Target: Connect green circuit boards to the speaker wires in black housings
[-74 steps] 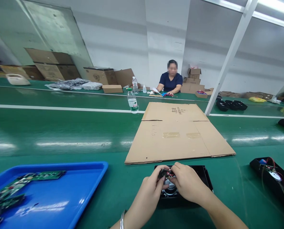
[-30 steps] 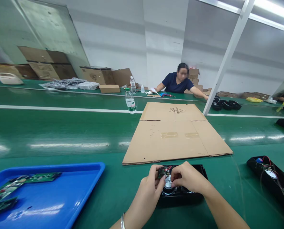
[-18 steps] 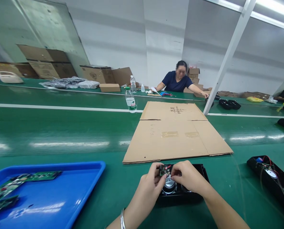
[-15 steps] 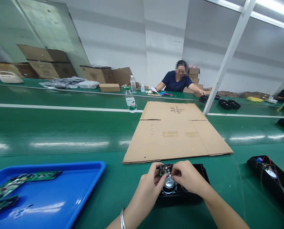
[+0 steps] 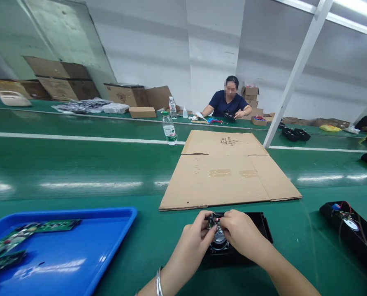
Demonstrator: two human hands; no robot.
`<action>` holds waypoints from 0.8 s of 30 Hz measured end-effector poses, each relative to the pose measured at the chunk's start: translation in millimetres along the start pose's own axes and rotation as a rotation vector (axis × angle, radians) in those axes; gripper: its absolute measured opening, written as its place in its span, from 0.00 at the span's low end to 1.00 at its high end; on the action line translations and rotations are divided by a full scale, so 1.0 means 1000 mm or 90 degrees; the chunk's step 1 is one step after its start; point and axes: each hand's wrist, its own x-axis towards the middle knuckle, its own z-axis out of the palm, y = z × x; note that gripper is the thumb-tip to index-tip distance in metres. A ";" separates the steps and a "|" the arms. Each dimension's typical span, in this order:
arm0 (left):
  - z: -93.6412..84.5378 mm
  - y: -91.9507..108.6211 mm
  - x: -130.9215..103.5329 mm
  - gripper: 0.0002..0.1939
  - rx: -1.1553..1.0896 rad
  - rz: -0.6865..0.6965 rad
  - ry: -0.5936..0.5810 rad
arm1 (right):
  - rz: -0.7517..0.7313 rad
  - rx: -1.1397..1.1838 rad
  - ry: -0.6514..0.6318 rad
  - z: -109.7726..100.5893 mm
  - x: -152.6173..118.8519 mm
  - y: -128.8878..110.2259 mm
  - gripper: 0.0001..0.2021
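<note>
In front of me lies a black speaker housing [image 5: 266,227] with a round silver speaker driver [image 5: 219,241] inside. My left hand [image 5: 192,239] is closed on a small circuit board [image 5: 212,222], held tilted above the driver between thumb and fingers. Against the board's right side, my right hand [image 5: 242,232] has its thumb and fingertips pinched together. Whatever sits between those fingertips is hidden; some red wire shows close by.
To the left, a blue tray [image 5: 121,230] carries several green circuit boards [image 5: 58,225]. Flattened cardboard [image 5: 229,181] lies beyond the housing, a water bottle [image 5: 170,130] behind it. Another black housing [image 5: 353,236] with wires is at right. A co-worker [image 5: 228,100] sits opposite.
The circuit board has turned more upright in my left hand. My right hand has shifted slightly left, closer over it. Across the table, the co-worker's outstretched arm has drawn back, bringing a black part.
</note>
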 end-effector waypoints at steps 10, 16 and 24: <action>0.001 0.000 0.000 0.10 -0.026 -0.016 -0.020 | 0.079 -0.069 -0.036 -0.002 -0.004 -0.019 0.09; 0.004 -0.002 -0.001 0.08 -0.072 0.002 -0.025 | 0.120 -0.074 -0.021 0.001 -0.005 -0.020 0.09; 0.005 0.007 -0.001 0.06 -0.062 0.004 -0.012 | 0.140 -0.069 0.030 0.008 -0.005 -0.019 0.09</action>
